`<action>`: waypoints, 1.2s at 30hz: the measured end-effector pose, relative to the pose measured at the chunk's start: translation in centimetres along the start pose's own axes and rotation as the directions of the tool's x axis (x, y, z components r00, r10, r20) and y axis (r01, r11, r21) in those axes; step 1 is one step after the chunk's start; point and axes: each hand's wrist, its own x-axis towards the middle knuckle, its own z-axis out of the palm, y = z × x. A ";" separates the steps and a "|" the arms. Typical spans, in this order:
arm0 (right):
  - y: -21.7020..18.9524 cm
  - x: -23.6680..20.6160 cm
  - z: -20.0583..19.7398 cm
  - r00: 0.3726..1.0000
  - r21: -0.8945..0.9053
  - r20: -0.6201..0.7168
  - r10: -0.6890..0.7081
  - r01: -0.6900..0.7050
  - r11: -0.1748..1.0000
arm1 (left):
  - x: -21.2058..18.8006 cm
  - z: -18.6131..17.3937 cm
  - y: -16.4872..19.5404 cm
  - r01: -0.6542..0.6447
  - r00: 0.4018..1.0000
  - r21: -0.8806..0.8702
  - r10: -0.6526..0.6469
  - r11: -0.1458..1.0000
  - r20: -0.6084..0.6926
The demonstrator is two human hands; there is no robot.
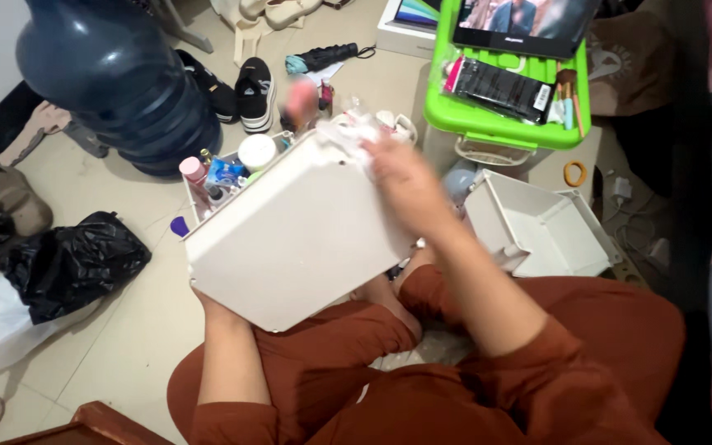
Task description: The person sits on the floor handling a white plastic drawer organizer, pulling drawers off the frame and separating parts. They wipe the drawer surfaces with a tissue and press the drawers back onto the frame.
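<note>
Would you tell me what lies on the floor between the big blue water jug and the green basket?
In the head view, between the water jug and the green basket lie black-and-white shoes and a folded umbrella.

A pale tiled floor [125,330] is seen, on which a dark blue water jug [117,82], black shoes [241,91], a black plastic bag [72,264], a white open box [541,227] and a folded umbrella [319,58] are laid.

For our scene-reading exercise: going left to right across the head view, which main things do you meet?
Black plastic bag → dark blue water bottle → white box, held underneath by the left hand → right hand → empty white tray → green bin, farther back.
</note>
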 end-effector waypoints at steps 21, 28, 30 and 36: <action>6.1 -1.4 9.0 0.669 0.932 -0.209 0.713 -0.084 0.353 | -0.6 3.4 -2.6 0.032 0.940 -0.497 -0.195 0.867 -0.280; 4.6 -7.6 14.6 0.670 0.700 -0.061 0.740 -0.500 0.510 | 0.2 4.6 -3.4 -0.025 0.912 -0.530 -0.198 0.848 -0.360; 3.5 -11.2 16.6 0.646 0.607 0.073 0.759 -0.633 0.481 | 0.3 4.3 -3.5 -0.061 0.915 -0.513 -0.158 0.856 -0.372; 5.1 -13.7 14.0 0.472 -0.096 0.682 0.559 -0.699 0.709 | 1.0 3.0 -2.7 -0.168 0.900 -0.458 -0.054 0.873 -0.433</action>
